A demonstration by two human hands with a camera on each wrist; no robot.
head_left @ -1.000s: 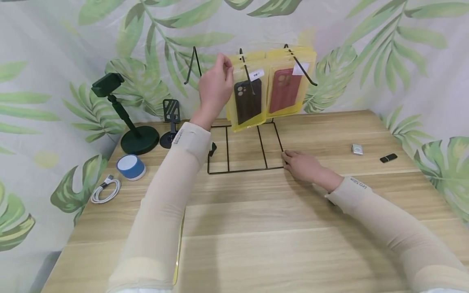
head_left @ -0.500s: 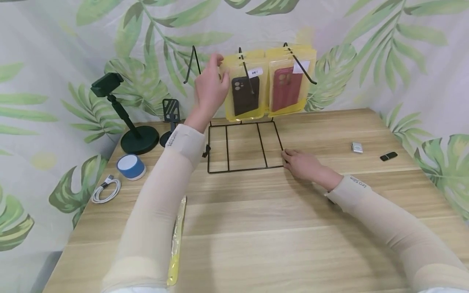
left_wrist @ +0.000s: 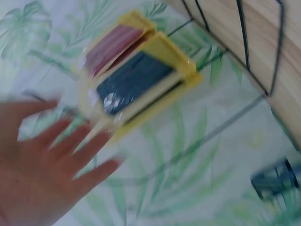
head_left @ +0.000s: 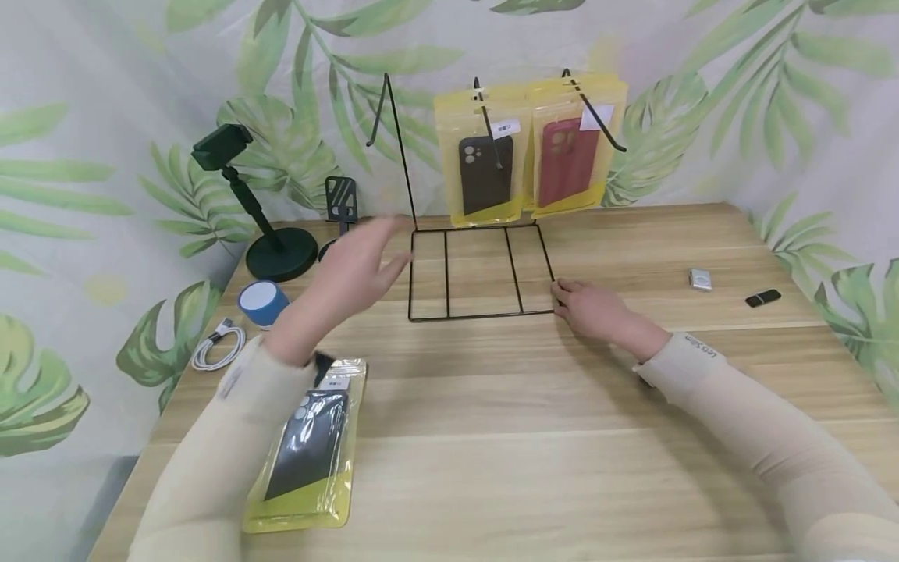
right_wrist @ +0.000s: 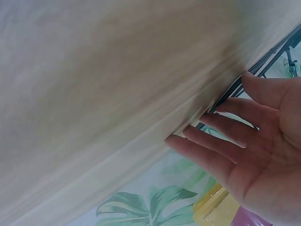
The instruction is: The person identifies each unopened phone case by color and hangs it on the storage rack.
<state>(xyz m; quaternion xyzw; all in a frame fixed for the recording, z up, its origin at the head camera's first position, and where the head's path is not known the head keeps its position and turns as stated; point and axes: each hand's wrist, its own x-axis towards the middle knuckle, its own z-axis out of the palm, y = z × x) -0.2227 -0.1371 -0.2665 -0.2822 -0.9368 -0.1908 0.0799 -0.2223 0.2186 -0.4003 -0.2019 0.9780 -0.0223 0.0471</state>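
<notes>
My left hand (head_left: 354, 269), blurred, hovers left of the black wire display rack (head_left: 447, 273), fingers extended and holding nothing. In the left wrist view its spread fingers overlap the hanging pouches. My right hand (head_left: 597, 312) rests at the right front corner of the rack's base, its fairly straight fingertips touching the tabletop and wire. On the rack's hooks hang a yellow-backed pouch with a black phone case (head_left: 485, 183) and another with a red phone case (head_left: 565, 168). A further pouch with a dark phone case (head_left: 309, 437) lies flat on the table, partly behind my left forearm.
At the left stand a dark green phone stand (head_left: 281, 254), a small black folding stand (head_left: 341, 199) and a blue-and-white cylinder (head_left: 263, 304). A coiled white cable (head_left: 219, 347) lies nearby. On the right are a small silver clip device (head_left: 700, 279) and a black USB stick (head_left: 762, 297).
My left hand has left the black case's pouch and moved down and left, away from the rack. That pouch now hangs freely. The right hand keeps its place at the base.
</notes>
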